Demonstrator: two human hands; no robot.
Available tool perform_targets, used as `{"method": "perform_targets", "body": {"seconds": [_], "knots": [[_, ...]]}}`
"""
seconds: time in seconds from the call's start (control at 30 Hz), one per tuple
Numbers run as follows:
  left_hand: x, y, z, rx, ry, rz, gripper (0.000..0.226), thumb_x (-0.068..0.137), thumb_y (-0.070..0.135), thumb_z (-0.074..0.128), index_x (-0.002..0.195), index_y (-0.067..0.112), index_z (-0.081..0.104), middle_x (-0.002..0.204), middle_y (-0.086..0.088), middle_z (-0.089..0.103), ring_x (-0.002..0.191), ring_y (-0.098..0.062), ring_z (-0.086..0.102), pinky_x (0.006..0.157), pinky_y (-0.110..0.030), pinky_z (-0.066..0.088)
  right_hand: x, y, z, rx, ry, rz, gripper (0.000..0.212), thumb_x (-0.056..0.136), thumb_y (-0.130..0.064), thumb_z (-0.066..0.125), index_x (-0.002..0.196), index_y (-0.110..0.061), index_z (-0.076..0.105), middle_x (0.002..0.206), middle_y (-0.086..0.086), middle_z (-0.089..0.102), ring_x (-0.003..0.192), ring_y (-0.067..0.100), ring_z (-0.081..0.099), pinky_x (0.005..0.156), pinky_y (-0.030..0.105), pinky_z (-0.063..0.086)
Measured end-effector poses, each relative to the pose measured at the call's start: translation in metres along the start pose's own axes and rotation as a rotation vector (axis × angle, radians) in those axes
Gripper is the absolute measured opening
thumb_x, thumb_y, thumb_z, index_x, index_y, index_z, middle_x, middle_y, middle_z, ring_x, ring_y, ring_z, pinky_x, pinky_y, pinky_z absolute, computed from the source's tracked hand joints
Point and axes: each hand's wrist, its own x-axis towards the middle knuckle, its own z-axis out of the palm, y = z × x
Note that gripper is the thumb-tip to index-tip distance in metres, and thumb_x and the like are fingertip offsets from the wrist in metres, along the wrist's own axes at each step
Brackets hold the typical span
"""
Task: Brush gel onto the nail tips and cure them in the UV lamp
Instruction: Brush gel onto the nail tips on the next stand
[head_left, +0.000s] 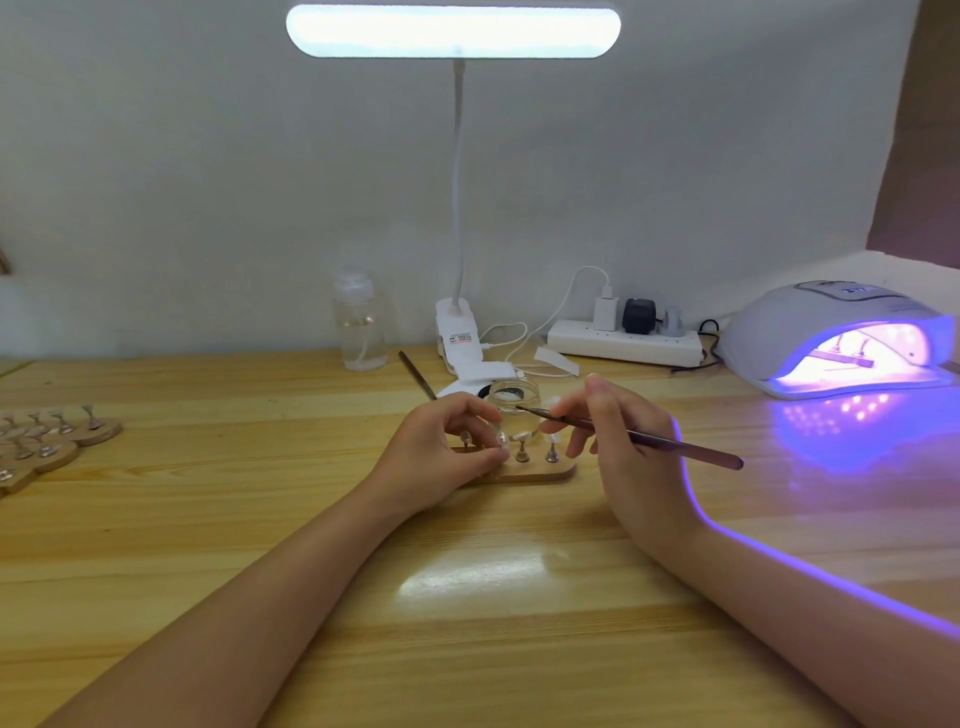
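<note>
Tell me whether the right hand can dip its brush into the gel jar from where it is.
Probably yes. The right hand holds the brush with its tip already at the open gel jar, and nothing lies between them.

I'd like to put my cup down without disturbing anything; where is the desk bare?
Bare wood lies on the table between the forearms, and behind the wooden stands at left. It is crowded around the small jar, the desk lamp base and the UV lamp.
</note>
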Motion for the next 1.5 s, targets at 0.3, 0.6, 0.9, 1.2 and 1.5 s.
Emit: {"method": "perform_targets", "body": {"seconds": [0.3, 0.6, 0.9, 1.2, 1.5], "knots": [[0.001, 0.001, -0.005, 0.004, -0.019, -0.02, 0.036, 0.065, 0.014, 0.081, 0.086, 0.032, 0.058, 0.077, 0.011, 0.064, 0.07, 0.008, 0.054, 0.065, -0.002, 0.038, 0.002, 0.002, -0.003, 0.002, 0.034, -0.011, 0.039, 0.098, -0.014, 0.037, 0.072, -0.014, 0.065, 0.066, -0.001, 0.068, 0.052, 0.006, 0.053, 0.053, 0.01, 0.04], [0.004, -0.001, -0.022, 0.118, -0.188, -0.205, 0.046, 0.059, 0.031, 0.083, 0.092, 0.042, 0.054, 0.087, 0.013, 0.064, 0.089, 0.001, 0.058, 0.067, -0.008, 0.038, 0.006, 0.006, -0.006, -0.012, 0.103, 0.033, 0.038, 0.098, -0.02, 0.038, 0.073, -0.016, 0.065, 0.07, -0.003, 0.069, 0.054, 0.004, 0.054, 0.053, 0.009, 0.04], [0.008, 0.003, -0.039, 0.203, -0.315, -0.208, 0.042, 0.063, 0.03, 0.082, 0.095, 0.037, 0.057, 0.089, 0.013, 0.065, 0.086, 0.002, 0.058, 0.065, -0.007, 0.04, 0.005, 0.005, -0.006, -0.016, 0.102, 0.052, 0.038, 0.098, -0.02, 0.038, 0.07, -0.02, 0.063, 0.069, -0.003, 0.069, 0.053, 0.003, 0.053, 0.052, 0.008, 0.04], [0.006, 0.024, -0.012, 0.614, -0.15, -0.038, 0.038, 0.072, 0.051, 0.067, 0.105, 0.033, 0.062, 0.097, 0.021, 0.056, 0.095, -0.005, 0.052, 0.077, -0.022, 0.037, 0.005, 0.005, -0.006, -0.03, 0.079, 0.058, 0.036, 0.098, -0.019, 0.038, 0.073, -0.017, 0.064, 0.069, -0.002, 0.068, 0.054, 0.006, 0.054, 0.053, 0.01, 0.041], [0.004, 0.022, -0.001, 0.605, -0.061, 0.051, 0.017, 0.077, 0.033, 0.071, 0.091, 0.025, 0.067, 0.078, 0.019, 0.049, 0.088, -0.009, 0.052, 0.08, -0.022, 0.03, 0.005, 0.003, -0.005, -0.029, 0.061, 0.051, 0.035, 0.097, -0.018, 0.038, 0.073, -0.017, 0.063, 0.069, -0.003, 0.068, 0.053, 0.005, 0.053, 0.052, 0.009, 0.04]]}}
